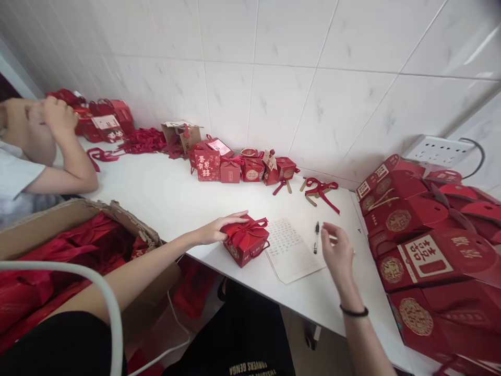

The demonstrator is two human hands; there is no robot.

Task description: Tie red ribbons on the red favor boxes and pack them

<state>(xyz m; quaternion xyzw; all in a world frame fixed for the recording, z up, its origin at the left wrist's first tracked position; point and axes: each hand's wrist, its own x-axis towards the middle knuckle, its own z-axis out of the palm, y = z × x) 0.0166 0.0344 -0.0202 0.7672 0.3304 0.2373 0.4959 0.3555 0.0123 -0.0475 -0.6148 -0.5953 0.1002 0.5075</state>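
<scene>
A red gift box (245, 243) with a ribbon bow on top sits at the front edge of the white table. My left hand (213, 231) grips its left side, fingers stretched along the far top edge. Right of the box lies a sheet of paper (299, 261) with rows of handwriting. A black and clear pen (316, 238) rests by the paper's right edge. Just right of the pen, my right hand (338, 250) hovers with loosely bent fingers, nothing visible in it. Its wrist wears a dark band.
Small red boxes (230, 169) line the wall, with loose ribbons (321, 190) to their right. Large red boxes (418, 250) are stacked at right, below a power strip (438, 151). At left are a carton (144, 230) of red boxes and a co-worker's arm (66, 141).
</scene>
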